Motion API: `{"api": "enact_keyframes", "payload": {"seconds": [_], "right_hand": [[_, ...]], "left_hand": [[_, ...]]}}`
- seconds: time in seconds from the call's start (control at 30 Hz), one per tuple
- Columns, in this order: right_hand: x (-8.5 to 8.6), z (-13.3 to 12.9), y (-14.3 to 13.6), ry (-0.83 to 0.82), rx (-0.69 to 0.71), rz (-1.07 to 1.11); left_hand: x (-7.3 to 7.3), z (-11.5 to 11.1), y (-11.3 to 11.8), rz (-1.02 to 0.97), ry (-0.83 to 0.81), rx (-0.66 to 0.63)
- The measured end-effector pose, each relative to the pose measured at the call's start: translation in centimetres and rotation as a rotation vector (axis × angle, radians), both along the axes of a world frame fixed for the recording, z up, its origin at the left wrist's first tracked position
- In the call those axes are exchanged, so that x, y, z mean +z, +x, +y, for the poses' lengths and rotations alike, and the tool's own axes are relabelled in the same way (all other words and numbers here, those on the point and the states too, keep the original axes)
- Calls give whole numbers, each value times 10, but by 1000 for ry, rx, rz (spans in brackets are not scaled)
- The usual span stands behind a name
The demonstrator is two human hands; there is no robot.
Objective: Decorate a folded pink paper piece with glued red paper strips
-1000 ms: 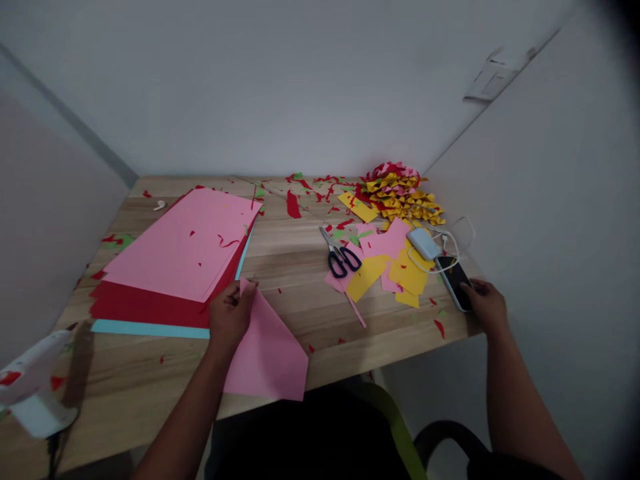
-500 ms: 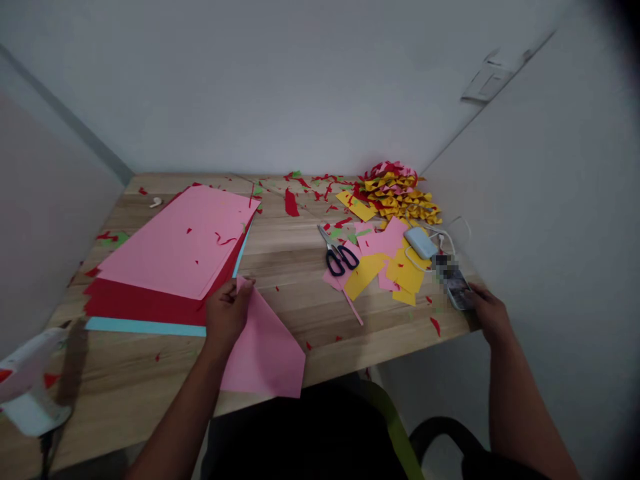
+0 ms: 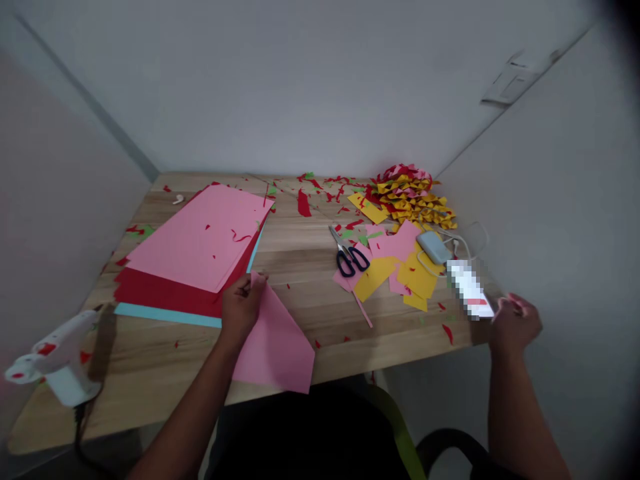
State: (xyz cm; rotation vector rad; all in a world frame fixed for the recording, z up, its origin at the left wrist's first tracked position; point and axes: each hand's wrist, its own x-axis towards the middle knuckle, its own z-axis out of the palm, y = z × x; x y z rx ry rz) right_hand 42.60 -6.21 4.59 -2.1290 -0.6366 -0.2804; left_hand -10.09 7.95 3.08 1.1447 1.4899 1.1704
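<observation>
At the front edge of a wooden table (image 3: 303, 250), my left hand (image 3: 242, 310) has its fingers pinched together on the top corner of a loose pink sheet (image 3: 283, 347), near a stack of pink, red and pale blue paper (image 3: 200, 237). At far right, my right hand (image 3: 515, 327) is just beside a phone (image 3: 469, 288) with a bright, pixelated screen; those fingers are loosely curled, and I cannot tell whether they touch it. Between my hands lie dark-handled scissors (image 3: 351, 259), partly over a pink offcut (image 3: 345, 281). The step in hand seems to be attending to the phone while holding the sheet; working the paper would call for bringing my right hand across to its loose side.
</observation>
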Motion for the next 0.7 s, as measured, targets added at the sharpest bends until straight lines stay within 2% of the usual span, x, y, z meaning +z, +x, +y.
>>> {"api": "enact_keyframes", "payload": {"seconds": [0.07,0.13,0.27,0.33,0.37,0.4,0.5,0.6,0.7], "right_hand": [[6,7,-31,46,-10,25],[11,15,-78,60,135,87],[22,34,-203,-48,713,295],[29,41,-259,-150,1122,455],[32,43,-281,-171,1224,502],[35,45,-299,-177,1262,528],[38,48,-326,-109,1192,555],[36,50,-330,-40,1107,625],[34,50,-330,-8,1059,694]], "left_hand": [[7,-1,4,2,10,-19],[18,-3,12,-20,26,-71],[49,-17,37,-84,73,-266],[63,-26,48,-123,78,-346],[68,-30,51,-147,78,-365],[72,-33,52,-170,77,-365],[77,-39,48,-199,21,-312],[72,-40,37,-215,-89,-339],[60,-41,31,-255,-128,-366]]}}
